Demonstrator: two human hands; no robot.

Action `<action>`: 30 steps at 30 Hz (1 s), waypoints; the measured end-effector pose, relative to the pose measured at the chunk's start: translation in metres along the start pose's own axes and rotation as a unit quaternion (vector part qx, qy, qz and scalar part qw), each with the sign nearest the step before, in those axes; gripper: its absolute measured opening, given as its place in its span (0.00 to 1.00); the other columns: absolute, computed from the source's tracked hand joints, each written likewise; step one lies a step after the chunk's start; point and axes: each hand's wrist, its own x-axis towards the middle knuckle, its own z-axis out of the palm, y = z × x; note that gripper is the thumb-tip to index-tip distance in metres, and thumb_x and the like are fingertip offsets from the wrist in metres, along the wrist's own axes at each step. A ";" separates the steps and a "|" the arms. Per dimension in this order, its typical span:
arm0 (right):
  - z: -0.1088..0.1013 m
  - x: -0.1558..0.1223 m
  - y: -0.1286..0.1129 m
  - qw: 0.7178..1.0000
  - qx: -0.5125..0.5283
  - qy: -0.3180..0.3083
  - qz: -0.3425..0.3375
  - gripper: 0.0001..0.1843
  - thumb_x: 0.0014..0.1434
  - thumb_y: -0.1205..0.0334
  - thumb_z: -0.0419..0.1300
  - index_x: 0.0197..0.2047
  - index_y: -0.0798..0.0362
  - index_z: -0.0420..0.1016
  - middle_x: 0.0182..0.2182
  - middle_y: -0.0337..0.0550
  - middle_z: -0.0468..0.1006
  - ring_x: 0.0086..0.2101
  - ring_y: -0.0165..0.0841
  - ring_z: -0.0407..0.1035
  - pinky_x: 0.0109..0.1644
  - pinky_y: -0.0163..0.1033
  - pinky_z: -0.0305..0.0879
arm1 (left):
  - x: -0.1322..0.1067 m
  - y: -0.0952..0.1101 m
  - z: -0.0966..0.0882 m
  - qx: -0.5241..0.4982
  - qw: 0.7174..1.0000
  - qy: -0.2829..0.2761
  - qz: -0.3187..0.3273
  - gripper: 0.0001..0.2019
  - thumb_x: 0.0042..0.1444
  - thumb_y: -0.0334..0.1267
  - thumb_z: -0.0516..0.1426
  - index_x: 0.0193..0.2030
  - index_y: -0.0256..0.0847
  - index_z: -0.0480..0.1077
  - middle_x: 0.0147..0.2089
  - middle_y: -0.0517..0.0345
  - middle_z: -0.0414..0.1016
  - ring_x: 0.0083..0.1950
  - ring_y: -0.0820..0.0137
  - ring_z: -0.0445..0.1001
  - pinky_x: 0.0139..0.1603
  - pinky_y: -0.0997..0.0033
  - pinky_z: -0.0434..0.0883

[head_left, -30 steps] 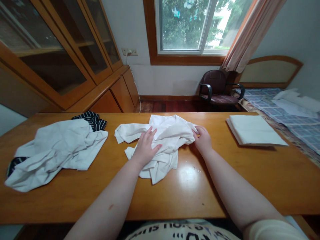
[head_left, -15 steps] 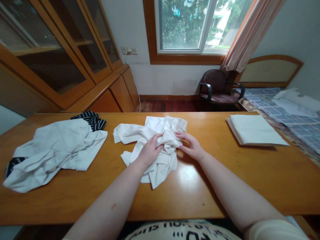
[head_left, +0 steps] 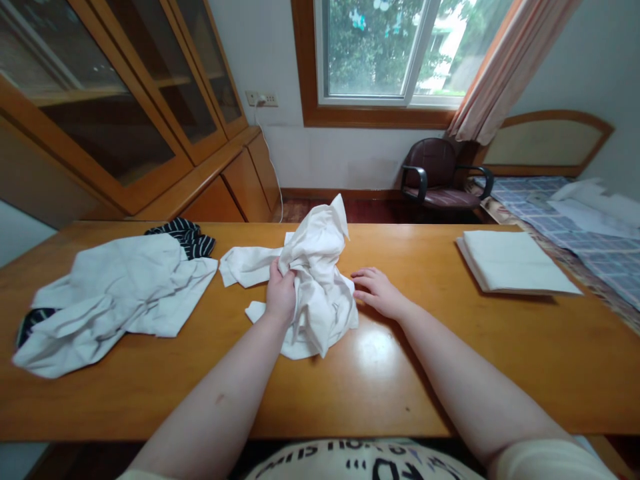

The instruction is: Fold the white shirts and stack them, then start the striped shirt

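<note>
A crumpled white shirt (head_left: 320, 267) is bunched up in front of me, one sleeve-like part stretching left across the table. My left hand (head_left: 281, 293) is closed around its left side, and part of the cloth rises above the fingers into a point. Beside the right edge of the shirt, my right hand (head_left: 377, 292) is open with its fingers apart; the fingertips are close to the cloth, and whether they touch it I cannot tell.
The wooden table (head_left: 415, 387) also carries a heap of white clothing (head_left: 120, 287) with black striped cloth (head_left: 187, 237) at left. At right lies a neatly folded white stack (head_left: 517, 261). Beyond are a cabinet (head_left: 240, 180), a chair (head_left: 437, 170) and a bed (head_left: 590, 227).
My left hand has gripped the shirt and lifted part of it up, away from the table. My right hand has come off the cloth and its fingers have opened.
</note>
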 end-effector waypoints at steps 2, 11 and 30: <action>0.003 0.000 -0.002 1.000 0.003 -0.015 -0.011 0.20 0.58 0.48 0.59 0.49 0.49 0.75 0.53 0.50 0.72 0.55 0.45 0.62 0.61 0.57 0.50 | -0.002 0.000 0.002 0.008 1.000 -0.009 -0.003 0.17 0.56 0.39 0.51 0.53 0.45 0.58 0.52 0.55 0.73 0.51 0.68 0.73 0.53 0.68 0.69; 0.006 0.001 0.001 0.981 0.144 0.084 0.094 0.11 0.55 0.57 0.58 0.24 0.51 0.70 0.24 0.37 0.69 0.30 0.33 0.65 0.37 0.39 0.62 | 0.003 0.005 -0.009 0.024 0.996 -0.083 0.011 0.19 0.55 0.43 0.53 0.53 0.46 0.58 0.52 0.55 0.73 0.53 0.66 0.72 0.53 0.65 0.69; -0.028 -0.007 0.025 0.873 0.381 0.232 0.197 0.23 0.52 0.44 0.51 0.14 0.47 0.54 0.13 0.35 0.56 0.17 0.29 0.52 0.23 0.39 0.56 | 0.040 0.022 -0.072 0.423 0.902 0.040 0.072 0.14 0.55 0.44 0.55 0.45 0.41 0.71 0.46 0.44 0.73 0.52 0.48 0.70 0.52 0.46 0.65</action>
